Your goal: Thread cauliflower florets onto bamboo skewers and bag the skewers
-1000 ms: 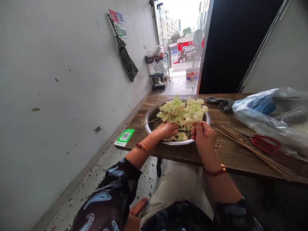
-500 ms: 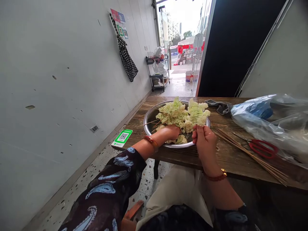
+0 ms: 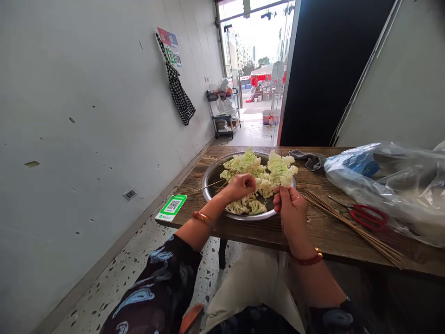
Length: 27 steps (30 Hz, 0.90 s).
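A wide metal bowl [image 3: 208,183] holds pale green-white cauliflower [image 3: 245,162], with several thin skewers lying across its left side. My right hand [image 3: 292,204] is closed at the bowl's near right rim, pinching the lower end of a skewer whose length is mostly hidden. Cauliflower florets [image 3: 281,168] rise upright just above those fingers. Over the middle of the bowl, my left hand [image 3: 240,186] is closed, its curled fingertips at a small cauliflower floret [image 3: 258,184]. More florets [image 3: 256,207] lie in the bowl below the left hand.
On the wooden table [image 3: 327,236], right of the bowl, lie a bundle of skewers [image 3: 354,229], red-handled scissors [image 3: 368,216] and a large clear plastic bag [image 3: 392,185]. A grey cloth [image 3: 309,159] is behind. A green QR code card [image 3: 172,207] sits at the left corner.
My left hand has risen out of the bowl, uncovering florets at the near side. My right hand keeps its pinch by the rim. The view has shifted slightly.
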Each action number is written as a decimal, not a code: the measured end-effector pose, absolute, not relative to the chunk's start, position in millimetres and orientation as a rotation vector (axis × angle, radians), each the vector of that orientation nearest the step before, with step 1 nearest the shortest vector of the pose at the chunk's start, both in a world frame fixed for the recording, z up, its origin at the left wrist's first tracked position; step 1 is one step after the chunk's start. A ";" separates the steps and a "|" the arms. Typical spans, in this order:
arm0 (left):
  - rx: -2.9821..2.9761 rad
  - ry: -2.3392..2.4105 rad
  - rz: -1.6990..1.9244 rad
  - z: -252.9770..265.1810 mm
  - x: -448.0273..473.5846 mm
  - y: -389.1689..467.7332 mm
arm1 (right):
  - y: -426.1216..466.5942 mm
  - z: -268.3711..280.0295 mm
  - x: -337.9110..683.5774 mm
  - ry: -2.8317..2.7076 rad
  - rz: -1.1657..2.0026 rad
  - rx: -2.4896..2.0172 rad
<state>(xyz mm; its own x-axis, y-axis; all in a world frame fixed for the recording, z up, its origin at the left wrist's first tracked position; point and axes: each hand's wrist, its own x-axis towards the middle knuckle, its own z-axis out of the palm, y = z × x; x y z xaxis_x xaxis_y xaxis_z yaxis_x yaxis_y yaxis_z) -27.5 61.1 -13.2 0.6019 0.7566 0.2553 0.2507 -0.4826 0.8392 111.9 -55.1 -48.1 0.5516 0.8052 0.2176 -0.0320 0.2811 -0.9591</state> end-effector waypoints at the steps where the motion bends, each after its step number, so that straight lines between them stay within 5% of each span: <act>1: 1.887 0.770 0.845 -9.8 -28.1 59.0 | -55.4 -48.5 112.4 -0.826 0.659 -1.159; 12: 1.122 0.621 1.007 0.4 -25.1 24.1 | -80.6 -35.6 114.3 -0.937 0.841 -1.046; 19: 1.087 0.656 1.098 -3.7 -26.6 27.5 | -115.4 -66.9 119.2 -1.037 1.052 -1.142; 27: 1.161 0.658 1.053 -2.6 -28.9 23.2 | -120.8 -73.1 118.8 -1.227 0.901 -1.303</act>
<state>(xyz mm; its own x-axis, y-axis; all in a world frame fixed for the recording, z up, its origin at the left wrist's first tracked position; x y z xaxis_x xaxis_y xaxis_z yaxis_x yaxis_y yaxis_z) -28.9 23.2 -2.6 0.3977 0.9127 0.0937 -0.3163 0.0405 0.9478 118.8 -120.8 -73.1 0.1807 0.9734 0.1410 0.1574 0.1129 -0.9811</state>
